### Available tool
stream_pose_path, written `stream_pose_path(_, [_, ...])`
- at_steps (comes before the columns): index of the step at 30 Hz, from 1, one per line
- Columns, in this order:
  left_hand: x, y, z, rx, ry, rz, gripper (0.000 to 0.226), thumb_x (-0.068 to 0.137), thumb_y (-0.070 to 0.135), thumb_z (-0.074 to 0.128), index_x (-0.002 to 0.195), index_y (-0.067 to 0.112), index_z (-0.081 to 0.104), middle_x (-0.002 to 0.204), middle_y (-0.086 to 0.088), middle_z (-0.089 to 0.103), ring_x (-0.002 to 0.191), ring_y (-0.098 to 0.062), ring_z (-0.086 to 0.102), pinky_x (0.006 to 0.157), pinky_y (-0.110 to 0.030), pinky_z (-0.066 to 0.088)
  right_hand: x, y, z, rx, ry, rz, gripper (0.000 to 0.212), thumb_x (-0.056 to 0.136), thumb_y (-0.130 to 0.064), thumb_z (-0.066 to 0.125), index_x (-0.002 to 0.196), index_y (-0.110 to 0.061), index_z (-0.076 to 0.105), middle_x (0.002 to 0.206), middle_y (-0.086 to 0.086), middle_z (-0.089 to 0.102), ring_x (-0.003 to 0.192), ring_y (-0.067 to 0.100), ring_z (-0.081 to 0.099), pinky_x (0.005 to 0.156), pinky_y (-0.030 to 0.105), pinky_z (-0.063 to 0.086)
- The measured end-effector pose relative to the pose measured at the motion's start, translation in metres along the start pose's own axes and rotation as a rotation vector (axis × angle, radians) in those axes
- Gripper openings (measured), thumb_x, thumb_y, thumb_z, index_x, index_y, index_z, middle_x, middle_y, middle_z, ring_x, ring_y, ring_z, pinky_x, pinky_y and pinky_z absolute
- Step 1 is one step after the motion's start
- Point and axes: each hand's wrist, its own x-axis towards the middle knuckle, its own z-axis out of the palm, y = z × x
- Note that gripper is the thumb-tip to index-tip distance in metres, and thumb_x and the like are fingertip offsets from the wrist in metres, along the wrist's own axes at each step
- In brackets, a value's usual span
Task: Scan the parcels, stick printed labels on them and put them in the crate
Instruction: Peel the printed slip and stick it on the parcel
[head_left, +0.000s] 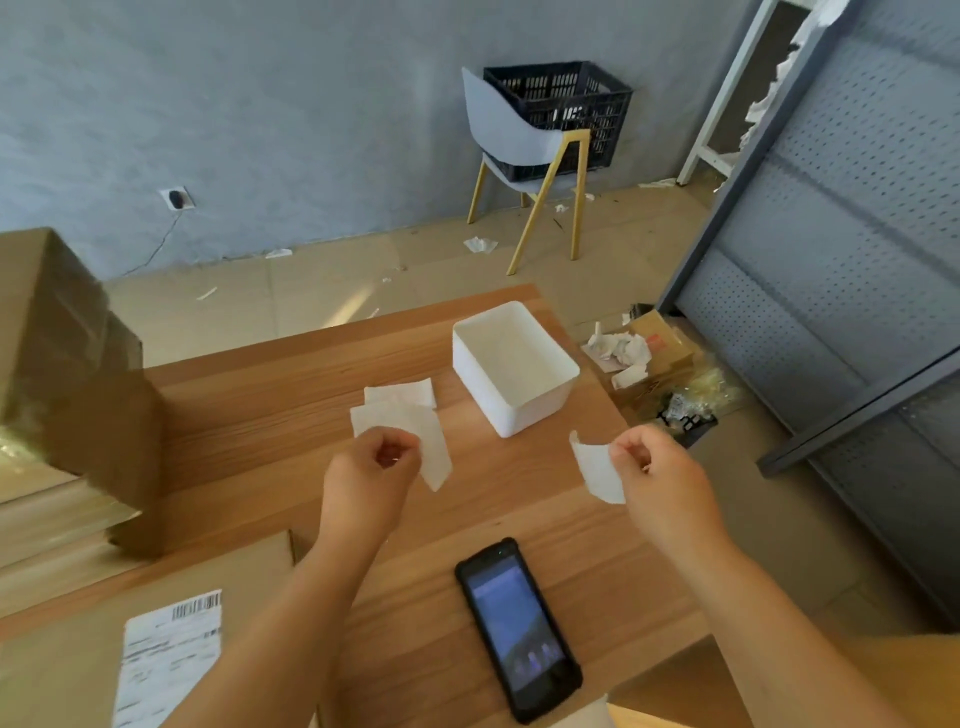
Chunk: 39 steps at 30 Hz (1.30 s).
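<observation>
My left hand (371, 467) pinches a white label sheet (434, 452) over the wooden table (260, 405). Apart from it to the right, my right hand (657, 467) pinches another white paper piece (597, 470) near the table's right edge. One more white sheet (402, 392) lies flat on the table behind my left hand. A cardboard parcel (67, 665) bearing a printed barcode label (166, 660) lies at the near left. A black handheld scanner (519, 631) rests screen-up between my forearms. The dark crate (563, 114) sits on a chair by the far wall.
An empty white plastic box (514, 366) stands on the table's far right part. A large taped cardboard box (67, 384) fills the left. A grey chair (524, 156), paper litter and packaging (649, 364) on the floor, and a grey perforated shelf unit (841, 249) are to the right.
</observation>
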Motion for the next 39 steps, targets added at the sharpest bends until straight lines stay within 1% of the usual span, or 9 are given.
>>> stream_pose_path(8, [0.077, 0.047, 0.104, 0.329, 0.051, 0.521, 0.014, 0.088, 0.008, 0.06, 0.096, 0.006, 0.07, 0.101, -0.007, 0.061, 0.084, -0.022, 0.058, 0.072, -0.027, 0.044, 0.047, 0.026, -0.03, -0.128, -0.068, 0.021, 0.02, 0.098, -0.032, 0.047, 0.079, -0.032, 0.053, 0.08, -0.009, 0.063, 0.069, 0.016, 0.058, 0.062, 0.041, 0.052])
stream_pose_path(13, [0.098, 0.046, 0.138, 1.023, -0.229, 0.579, 0.043, 0.09, 0.005, 0.045, 0.128, 0.022, 0.055, 0.121, -0.001, 0.057, 0.111, -0.023, 0.05, 0.092, -0.034, 0.044, 0.058, 0.036, -0.034, -0.069, -0.051, -0.004, 0.016, 0.097, -0.027, 0.052, 0.082, -0.028, 0.059, 0.076, -0.009, 0.063, 0.066, 0.012, 0.058, 0.059, 0.036, 0.05])
stream_pose_path(16, [0.097, 0.045, 0.14, 1.172, -0.344, 0.549, 0.045, 0.09, 0.009, 0.045, 0.133, 0.024, 0.049, 0.135, 0.004, 0.05, 0.124, -0.022, 0.036, 0.101, -0.038, 0.034, 0.061, 0.042, -0.034, -0.029, -0.061, -0.018, 0.012, 0.096, -0.021, 0.055, 0.087, -0.025, 0.063, 0.081, -0.014, 0.063, 0.077, 0.006, 0.06, 0.061, 0.02, 0.048])
stream_pose_path(20, [0.087, 0.042, 0.127, 1.013, -0.39, 0.475, 0.04, 0.097, 0.031, 0.042, 0.137, 0.035, 0.043, 0.149, 0.01, 0.031, 0.136, -0.022, 0.018, 0.11, -0.042, 0.018, 0.061, 0.048, -0.031, 0.0, -0.094, -0.053, 0.016, 0.093, -0.014, 0.058, 0.105, -0.019, 0.068, 0.1, -0.011, 0.062, 0.086, 0.001, 0.057, 0.065, 0.007, 0.042])
stream_pose_path(24, [0.059, 0.039, 0.103, 0.614, -0.289, 0.447, 0.031, 0.092, 0.036, 0.053, 0.122, 0.029, 0.058, 0.133, 0.008, 0.051, 0.124, -0.018, 0.042, 0.103, -0.039, 0.036, 0.054, 0.043, -0.026, 0.078, -0.061, -0.084, 0.003, 0.087, -0.024, 0.066, 0.088, -0.022, 0.067, 0.091, -0.012, 0.062, 0.081, 0.001, 0.058, 0.066, 0.012, 0.043])
stream_pose_path(27, [0.031, 0.034, 0.082, 0.318, -0.315, 0.34, 0.02, 0.09, 0.029, 0.058, 0.11, 0.027, 0.064, 0.109, 0.013, 0.061, 0.097, 0.0, 0.057, 0.084, -0.019, 0.046, 0.05, 0.039, -0.019, 0.118, -0.086, -0.099, 0.017, 0.085, -0.014, 0.067, 0.079, -0.026, 0.057, 0.084, -0.01, 0.056, 0.071, 0.003, 0.055, 0.059, 0.013, 0.04])
stream_pose_path(32, [-0.01, 0.016, 0.049, 0.087, -0.356, 0.181, 0.015, 0.087, 0.026, 0.062, 0.095, 0.038, 0.061, 0.095, 0.018, 0.065, 0.088, 0.0, 0.06, 0.078, -0.015, 0.046, 0.039, 0.017, 0.0, 0.28, -0.435, -0.082, 0.026, 0.084, -0.002, 0.066, 0.089, -0.025, 0.053, 0.096, 0.0, 0.062, 0.091, 0.017, 0.064, 0.066, 0.026, 0.054])
stream_pose_path(36, [-0.032, -0.003, 0.02, -0.11, -0.39, 0.023, 0.026, 0.082, 0.022, 0.07, 0.1, 0.039, 0.061, 0.099, 0.009, 0.066, 0.09, -0.013, 0.063, 0.085, -0.033, 0.053, 0.016, -0.011, 0.021, 0.344, -0.702, -0.139, 0.033, 0.083, 0.0, 0.068, 0.101, -0.023, 0.052, 0.094, 0.001, 0.063, 0.087, 0.017, 0.063, 0.071, 0.028, 0.055])
stream_pose_path(39, [-0.046, -0.015, -0.007, -0.064, -0.42, 0.006, 0.023, 0.083, 0.021, 0.069, 0.101, 0.034, 0.062, 0.092, 0.006, 0.068, 0.085, -0.013, 0.065, 0.078, -0.028, 0.053, -0.006, -0.03, 0.043, 0.336, -0.82, -0.152, 0.039, 0.084, 0.002, 0.068, 0.107, -0.023, 0.05, 0.095, 0.005, 0.063, 0.088, 0.023, 0.063, 0.081, 0.037, 0.056])
